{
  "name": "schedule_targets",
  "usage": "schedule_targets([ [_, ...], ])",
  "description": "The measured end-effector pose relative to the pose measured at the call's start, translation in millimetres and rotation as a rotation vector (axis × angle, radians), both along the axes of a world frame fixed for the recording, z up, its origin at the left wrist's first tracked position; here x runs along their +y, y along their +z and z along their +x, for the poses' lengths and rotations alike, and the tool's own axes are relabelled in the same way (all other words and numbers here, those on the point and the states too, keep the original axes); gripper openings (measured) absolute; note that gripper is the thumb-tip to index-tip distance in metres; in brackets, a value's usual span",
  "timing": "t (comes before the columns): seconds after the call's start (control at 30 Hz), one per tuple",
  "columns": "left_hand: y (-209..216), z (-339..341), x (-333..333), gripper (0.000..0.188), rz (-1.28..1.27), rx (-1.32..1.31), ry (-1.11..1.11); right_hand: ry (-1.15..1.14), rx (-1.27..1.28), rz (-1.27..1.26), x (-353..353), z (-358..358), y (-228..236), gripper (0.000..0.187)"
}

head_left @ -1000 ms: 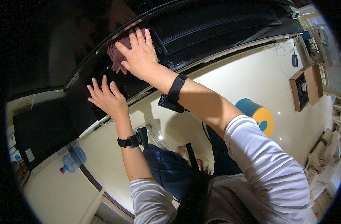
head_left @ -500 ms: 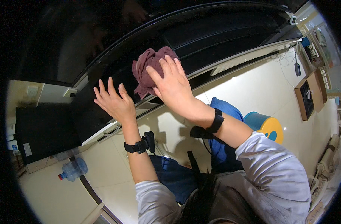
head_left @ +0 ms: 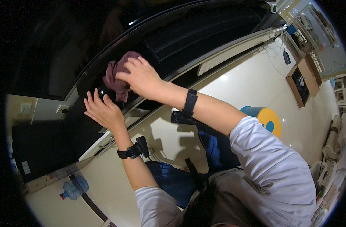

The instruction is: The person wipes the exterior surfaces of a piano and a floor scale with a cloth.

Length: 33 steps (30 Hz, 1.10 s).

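Observation:
A crumpled maroon cloth (head_left: 115, 75) lies on the glossy black top of a long low cabinet (head_left: 195, 41). My right hand (head_left: 143, 78) rests on the cloth with bent fingers gripping it; part of the cloth is hidden beneath them. Nearer and to the left, my left hand (head_left: 106, 113) has its fingers spread, palm toward the cabinet, and holds nothing. Whether it touches the black surface I cannot tell. Both wrists carry black straps with small black devices.
Behind the cabinet top stands a large dark glossy panel (head_left: 67, 49). A blue water jug (head_left: 75, 187) lies on the floor at lower left. To my right are a blue and yellow stool (head_left: 269, 120), an open cardboard box (head_left: 303, 81) and loose cables (head_left: 273, 47).
My right hand and the cloth have slid left along the cabinet top, closer to my left hand. My right fingers are more bent. The whole view has shifted a little.

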<state>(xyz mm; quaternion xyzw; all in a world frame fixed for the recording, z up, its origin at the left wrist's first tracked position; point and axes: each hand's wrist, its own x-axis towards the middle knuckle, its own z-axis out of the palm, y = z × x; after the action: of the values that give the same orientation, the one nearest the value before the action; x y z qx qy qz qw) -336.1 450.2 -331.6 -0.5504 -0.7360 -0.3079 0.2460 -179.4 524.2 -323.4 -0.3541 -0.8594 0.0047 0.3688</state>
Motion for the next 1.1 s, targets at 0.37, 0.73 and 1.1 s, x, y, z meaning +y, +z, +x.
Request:
schedule_targets([
  [0.37,1,1,2,0.047,-0.019,0.012,0.032,0.092,0.051,-0.061,-8,13,7,0.034],
  [0.73,2,0,3,0.048,-0.007,0.04,0.059,-0.393,0.195,0.136,63,166,47,0.048],
  [1.1,2,9,5,0.058,0.056,-0.047,-0.016,-0.318,0.065,0.092,49,97,12,0.047],
])
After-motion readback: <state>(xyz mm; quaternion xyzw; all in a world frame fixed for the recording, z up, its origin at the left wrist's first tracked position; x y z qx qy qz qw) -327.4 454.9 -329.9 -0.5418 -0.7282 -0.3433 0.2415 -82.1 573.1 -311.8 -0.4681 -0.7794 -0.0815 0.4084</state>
